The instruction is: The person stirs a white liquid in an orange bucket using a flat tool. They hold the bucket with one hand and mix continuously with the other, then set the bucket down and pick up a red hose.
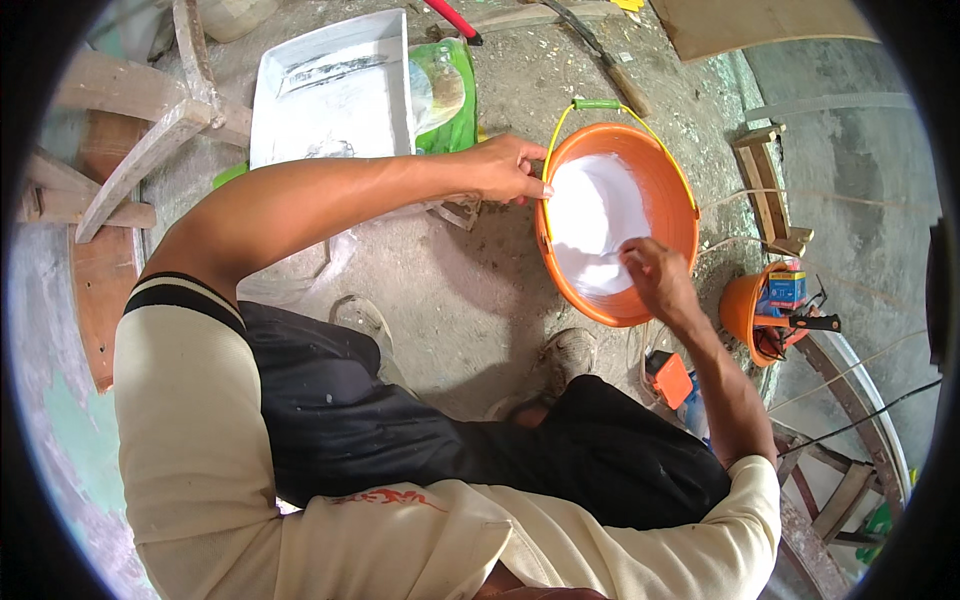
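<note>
An orange bucket stands on the floor ahead of me, tilted slightly in view, with a smooth white substance inside. Its yellow wire handle with a green grip rests toward the far side. My left hand is closed at the bucket's left rim, thumb over the edge beside the handle wire. Above the white substance, inside the near right part of the bucket, my right hand has its fingers drawn together. What those fingers hold, if anything, is too unclear to name.
A white paint tray lies at the far left, with a green bag beside it. To the right stand a small orange bucket of tools and a wooden frame. A wooden-handled tool lies beyond the bucket. Wooden trestles crowd the left.
</note>
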`<state>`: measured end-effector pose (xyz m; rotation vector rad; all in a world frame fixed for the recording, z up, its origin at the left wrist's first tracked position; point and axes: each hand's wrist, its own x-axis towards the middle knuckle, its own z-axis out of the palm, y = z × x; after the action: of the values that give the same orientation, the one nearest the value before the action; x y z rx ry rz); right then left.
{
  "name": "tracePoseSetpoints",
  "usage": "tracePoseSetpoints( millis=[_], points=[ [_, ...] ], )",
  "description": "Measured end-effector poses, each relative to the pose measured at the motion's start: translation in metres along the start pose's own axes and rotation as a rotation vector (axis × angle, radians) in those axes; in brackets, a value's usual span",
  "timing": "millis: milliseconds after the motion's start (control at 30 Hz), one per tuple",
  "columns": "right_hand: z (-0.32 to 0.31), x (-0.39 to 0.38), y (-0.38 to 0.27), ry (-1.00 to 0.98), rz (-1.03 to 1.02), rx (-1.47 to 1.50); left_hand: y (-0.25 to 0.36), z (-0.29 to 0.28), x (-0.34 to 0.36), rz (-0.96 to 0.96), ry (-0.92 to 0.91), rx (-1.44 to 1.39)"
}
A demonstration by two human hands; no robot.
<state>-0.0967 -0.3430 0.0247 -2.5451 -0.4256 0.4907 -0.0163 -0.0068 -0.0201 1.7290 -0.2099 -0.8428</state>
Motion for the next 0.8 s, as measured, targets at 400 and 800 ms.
tracePoseSetpoints(
  millis=[400, 800],
  points=[
    [-0.01, 0.062, 0.039, 0.211, -0.117, -0.077, -0.004, 0.0, -0.004, 0.001, -0.001, 0.003],
    [0.011, 0.038, -0.017, 0.061, 0.087, 0.177, 0.016, 0.002, -0.006, -0.035, -0.014, 0.018]
  ],
)
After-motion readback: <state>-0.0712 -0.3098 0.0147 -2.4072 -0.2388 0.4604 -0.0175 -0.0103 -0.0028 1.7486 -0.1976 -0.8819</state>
